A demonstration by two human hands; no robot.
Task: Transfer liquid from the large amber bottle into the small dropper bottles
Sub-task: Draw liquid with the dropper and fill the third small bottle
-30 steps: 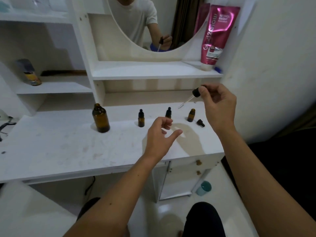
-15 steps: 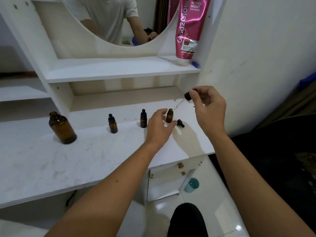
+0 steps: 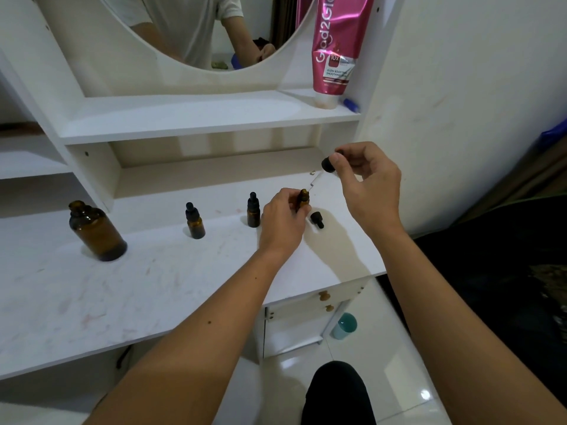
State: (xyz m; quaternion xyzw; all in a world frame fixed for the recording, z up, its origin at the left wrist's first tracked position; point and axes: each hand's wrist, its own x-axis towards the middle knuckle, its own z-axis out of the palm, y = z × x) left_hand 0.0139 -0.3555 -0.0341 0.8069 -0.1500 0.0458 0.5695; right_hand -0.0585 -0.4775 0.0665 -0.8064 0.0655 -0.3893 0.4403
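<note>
hands, two, at the right end of the white vanity top [image 3: 153,289]. change since half a second back: left hand [image 3: 283,220], then only reaching with fingertips near the uncapped small bottle [image 3: 303,200], has now curled thumb and fingers round it and holds it just above or on the top, which of the two cannot be told. right hand [image 3: 366,179] has come down and in, so that the pipette [image 3: 316,180] it carries points its glass tip at the mouth of that bottle; a second back the tip hung well above and apart from it. right thumb and forefinger pinch the black rubber bulb [image 3: 328,165]; other fingers loosely curled behind.

places, taken from the uncapped small bottle:
- loose black cap [image 3: 317,219], lying on its side just to the right, on the top, near the left thumb.
- capped dropper bottle, first [image 3: 253,210], upright just to the left, beside the back of the left hand.
- capped dropper bottle, second [image 3: 194,221], upright further left, apart from the first.
- large amber bottle [image 3: 96,232], open-necked, upright, well to the left, untouched by either hand.
- pink tube [image 3: 337,47], standing cap-down on the shelf above and behind, at its right end.
- teal-topped container [image 3: 345,326], on the floor below, to the right.
</note>
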